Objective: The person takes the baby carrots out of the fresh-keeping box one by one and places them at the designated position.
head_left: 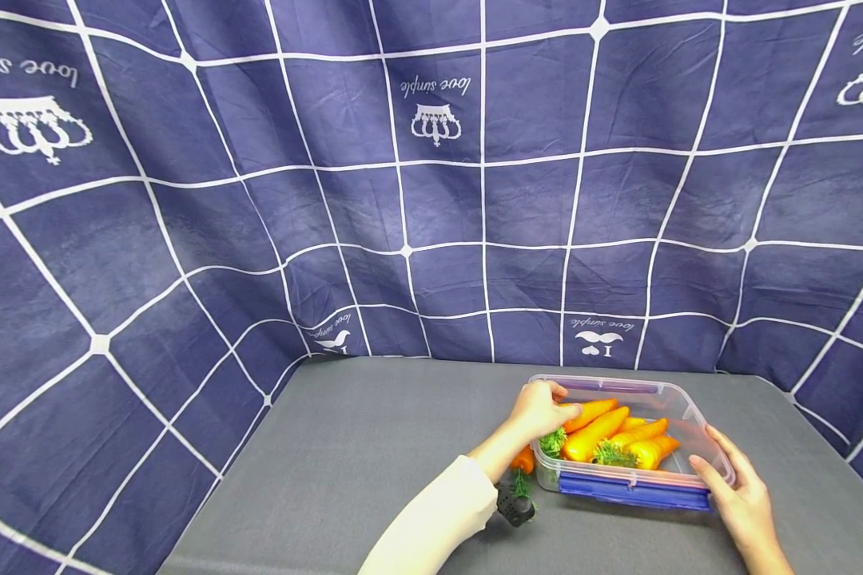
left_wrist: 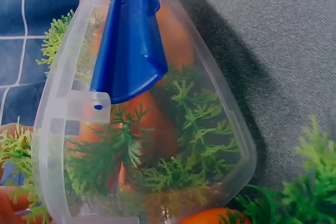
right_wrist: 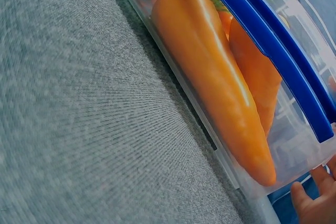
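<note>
A clear plastic food storage box [head_left: 546, 475] with blue side latches [head_left: 633, 491] holds several orange carrots [head_left: 597, 435] with green leafy tops. My left hand [head_left: 539, 409] reaches over the box's left rim, its fingers around the leafy end of the rearmost carrot [head_left: 591, 413]. In the left wrist view, green leaves [left_wrist: 18, 142] show between the fingers. At the box's right end, my right hand [head_left: 744, 483] grips the wall, thumb over the rim and fingers outside. In the right wrist view, a large carrot [right_wrist: 210, 72] lies along the clear wall.
Another carrot [head_left: 523, 460] with a green top lies outside the box by its left end, partly hidden by my left forearm. A black wrist device [head_left: 515, 507] shows beneath the sleeve. Behind the grey table [head_left: 374, 447] hangs a blue checked cloth [head_left: 439, 208].
</note>
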Demonstrator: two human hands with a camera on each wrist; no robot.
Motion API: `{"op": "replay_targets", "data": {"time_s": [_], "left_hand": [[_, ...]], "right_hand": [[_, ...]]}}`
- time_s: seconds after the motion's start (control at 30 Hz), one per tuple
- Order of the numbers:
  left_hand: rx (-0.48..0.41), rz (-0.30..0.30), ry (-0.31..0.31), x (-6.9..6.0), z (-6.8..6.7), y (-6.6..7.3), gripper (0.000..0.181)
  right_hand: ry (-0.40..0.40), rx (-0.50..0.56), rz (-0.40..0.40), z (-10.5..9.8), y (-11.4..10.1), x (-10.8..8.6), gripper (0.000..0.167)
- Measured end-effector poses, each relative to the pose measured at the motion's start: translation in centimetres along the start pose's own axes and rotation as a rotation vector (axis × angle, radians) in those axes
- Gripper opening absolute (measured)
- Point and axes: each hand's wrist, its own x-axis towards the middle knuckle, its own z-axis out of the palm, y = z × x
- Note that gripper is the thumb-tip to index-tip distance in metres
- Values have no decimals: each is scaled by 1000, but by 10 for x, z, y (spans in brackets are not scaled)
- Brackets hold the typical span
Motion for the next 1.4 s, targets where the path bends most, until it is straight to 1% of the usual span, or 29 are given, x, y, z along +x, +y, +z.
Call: {"op": "replay_targets", "data": {"time_s": [0.17, 0.3, 0.4, 0.6, 0.8, 0.93, 1.07, 1.23, 1.4], "left_hand": [[139, -40, -28, 0, 1, 6, 35], [232, -57, -45, 1, 3, 9, 39], [288, -54, -46, 1, 5, 9, 38], [351, -31, -41, 2, 7, 7, 33], [379, -22, -25, 2, 8, 5, 30], [361, -24, -13, 1, 8, 4, 30], [306, -36, -8, 0, 7, 4, 29], [165, -63, 15, -4, 4, 3, 28], [-16, -49, 72, -8, 2, -1, 27]], "right_hand": [[9, 0, -10, 1, -1, 1, 59], [14, 3, -16, 1, -2, 1, 59], [16, 7, -18, 2, -1, 1, 59], [8, 6, -16, 2, -1, 1, 59], [2, -2, 2, 2, -1, 0, 59], [4, 3, 1, 2, -1, 0, 59], [4, 11, -7, 2, 0, 0, 59], [4, 11, -7, 2, 0, 0, 59], [7, 12, -13, 1, 0, 0, 59]]}}
